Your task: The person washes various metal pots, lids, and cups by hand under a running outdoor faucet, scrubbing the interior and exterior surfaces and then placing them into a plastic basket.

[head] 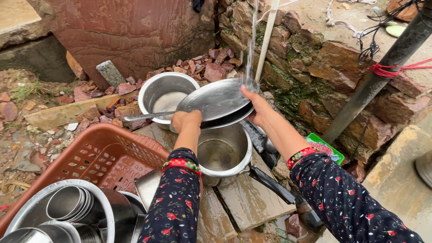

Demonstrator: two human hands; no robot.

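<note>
A rough stone wall (324,76), mossy and wet in its joints, rises at the right, with a dark slanted pole (382,72) leaning on it. Against it lies a wet plank (243,198) that bears the vessels. At the lower left sits an orange plastic basket (103,153), latticed, with steel bowls (67,207) nested inside it.

On the plank stands a steel pot (222,155), round, open-mouthed, its black handle (270,182) pointing toward the lower right. Behind it and to the left is a smaller steel pan (164,96) with a long thin handle running leftward.

The plate (216,101), a wide shallow steel disc, shiny and wet, is held tilted directly above the pot, under a thin stream of water (251,40) that strikes its far right edge. Its broad face slopes down toward the left.

The left hand (186,121) clasps the plate's near lower rim, its grip closed on it. The right hand (256,108) pinches the upper right rim, fingers curled over the edge, just beside where the water lands. Both sit opposite each other across the disc, the right nearer the stream.
</note>
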